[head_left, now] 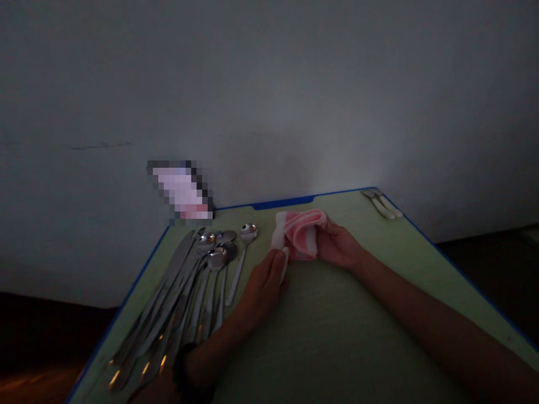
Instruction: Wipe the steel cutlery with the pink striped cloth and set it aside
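My left hand (264, 280) is closed around a piece of cutlery with a pale handle (285, 264). Its far end is hidden in a pink and white cloth (301, 233), so I cannot tell its kind. The folded cloth is gripped by my right hand (339, 244), whose fingers are partly behind it. Left of my left hand, a single metal spoon (242, 252) lies apart from a spread of several spoons (217, 261) and table knives (174, 264).
Two pale-handled forks (381, 203) lie at the table's far right corner. A phone-like device (181, 191), blurred out, leans on the wall at the back left. The green table (337, 336) has a blue rim and stands against a grey wall (269, 101).
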`<state>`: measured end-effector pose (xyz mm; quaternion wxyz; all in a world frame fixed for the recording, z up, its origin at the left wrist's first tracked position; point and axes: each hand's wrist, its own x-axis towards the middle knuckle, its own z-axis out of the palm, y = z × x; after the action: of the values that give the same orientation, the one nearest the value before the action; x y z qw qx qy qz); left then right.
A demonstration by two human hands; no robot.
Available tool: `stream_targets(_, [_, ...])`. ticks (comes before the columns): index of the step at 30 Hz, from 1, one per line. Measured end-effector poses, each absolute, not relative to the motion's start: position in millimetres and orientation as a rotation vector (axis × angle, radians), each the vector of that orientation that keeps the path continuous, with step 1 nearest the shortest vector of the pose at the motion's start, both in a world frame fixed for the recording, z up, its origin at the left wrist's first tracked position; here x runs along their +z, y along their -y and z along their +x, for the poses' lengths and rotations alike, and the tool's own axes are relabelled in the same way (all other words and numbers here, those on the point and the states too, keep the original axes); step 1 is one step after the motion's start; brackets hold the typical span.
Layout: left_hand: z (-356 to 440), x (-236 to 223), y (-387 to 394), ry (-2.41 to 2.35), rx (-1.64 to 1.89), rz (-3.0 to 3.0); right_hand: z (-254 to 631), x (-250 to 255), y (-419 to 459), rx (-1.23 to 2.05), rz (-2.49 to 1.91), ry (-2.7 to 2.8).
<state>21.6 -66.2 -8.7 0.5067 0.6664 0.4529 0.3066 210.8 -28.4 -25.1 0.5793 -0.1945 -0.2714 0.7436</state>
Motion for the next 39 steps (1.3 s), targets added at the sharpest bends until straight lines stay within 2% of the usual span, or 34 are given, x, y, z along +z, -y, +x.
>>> stream_targets(11, [20.1,-5.7,67.4,-1.057,0.639,1.778,201.9,-27.6,29.6,1.814,-0.604,0.720])
stream_targets(18, [24.3,-5.9,69.0,-1.182,0.629,1.859,201.1,-23.7,30.7,1.976,-0.501,0.870])
stream_targets(28, [24.2,-8.9,71.9,-1.254,0.679,1.904,201.6,-8.3,39.3,1.756,-0.706,0.965])
stream_targets(34, [22.5,-14.7,73.3,-1.303,0.437,2.173,195.1,-29.8,39.7,1.782,-0.774,1.020])
stream_targets(39, [21.6,-14.1,71.1,-1.260,0.422,2.224,191.9,-38.1,35.9,1.434,-0.955,1.251])
